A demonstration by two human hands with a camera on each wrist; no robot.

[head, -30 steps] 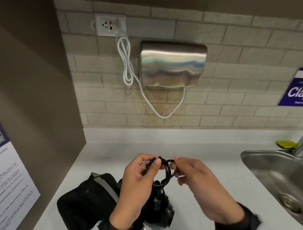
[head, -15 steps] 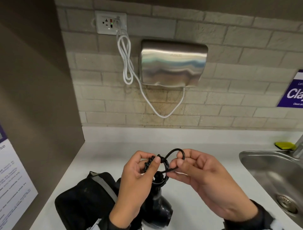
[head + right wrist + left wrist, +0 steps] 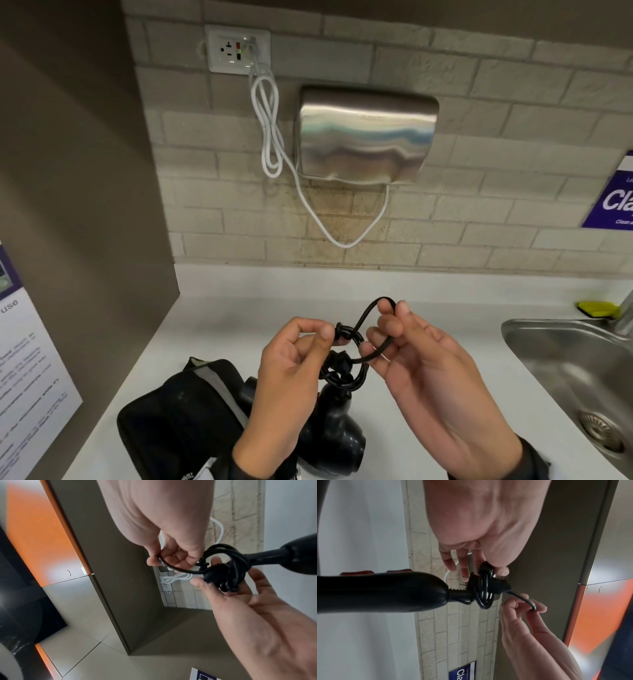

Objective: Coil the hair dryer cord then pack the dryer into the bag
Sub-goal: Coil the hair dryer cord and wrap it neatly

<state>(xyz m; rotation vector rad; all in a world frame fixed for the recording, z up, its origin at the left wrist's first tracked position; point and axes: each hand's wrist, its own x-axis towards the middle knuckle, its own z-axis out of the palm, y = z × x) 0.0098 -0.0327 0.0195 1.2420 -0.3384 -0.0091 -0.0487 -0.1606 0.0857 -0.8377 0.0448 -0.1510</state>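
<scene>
Over the white counter (image 3: 239,325) I hold a black hair dryer (image 3: 332,431), nozzle down, by its coiled black cord (image 3: 346,370). My left hand (image 3: 322,337) pinches the top of the coil between thumb and fingers; the left wrist view shows this pinch on the coil (image 3: 485,569) above the dryer handle (image 3: 385,591). My right hand (image 3: 390,313) pinches a loose loop of the cord (image 3: 370,308) and holds it up and to the right of the coil. The loop (image 3: 171,566) runs through the right hand's fingers. A black bag (image 3: 178,421) lies on the counter, left of the dryer.
A steel sink (image 3: 548,329) lies to the right, with a yellow sponge (image 3: 597,308) behind it. On the brick wall hang a steel hand dryer (image 3: 366,133), its white cable (image 3: 270,137) and an outlet (image 3: 236,51). A brown side panel (image 3: 85,205) bounds the counter on the left.
My right hand has drawn a loop of cord out of the coil, up and to the right, and the loop has grown longer. The left hand keeps its pinch on the coil.
</scene>
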